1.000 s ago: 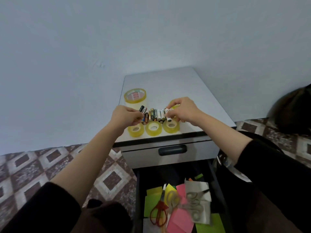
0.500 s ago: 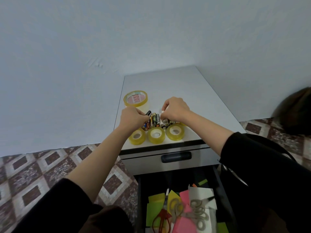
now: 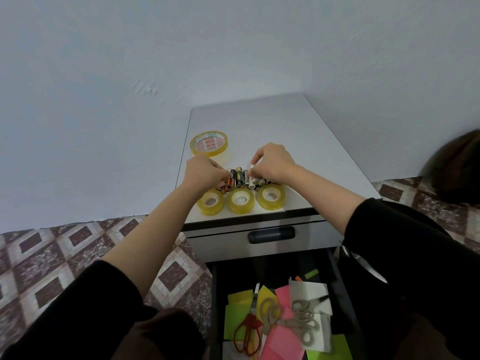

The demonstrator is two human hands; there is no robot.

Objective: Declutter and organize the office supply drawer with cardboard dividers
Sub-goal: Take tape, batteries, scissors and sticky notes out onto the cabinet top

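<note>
We find the rear of the cabinet top (image 3: 272,120) bare, offering open passage behind the left hand (image 3: 205,172) and right hand (image 3: 275,162), which grip the batteries (image 3: 240,178) from either side. Three small tape rolls (image 3: 241,200) line the front edge, barring a low frontal approach. A large tape roll (image 3: 210,146) stands left rear. Scissors (image 3: 304,320) and paper notes (image 3: 283,344) litter the open drawer (image 3: 337,281).

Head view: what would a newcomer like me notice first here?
The left hand and right hand meet on the grey cabinet top, both pinching at a row of batteries. Three small yellow tape rolls line the front edge, with a bigger tape roll behind on the left. Below, the open drawer holds bright sticky notes and scissors.
</note>
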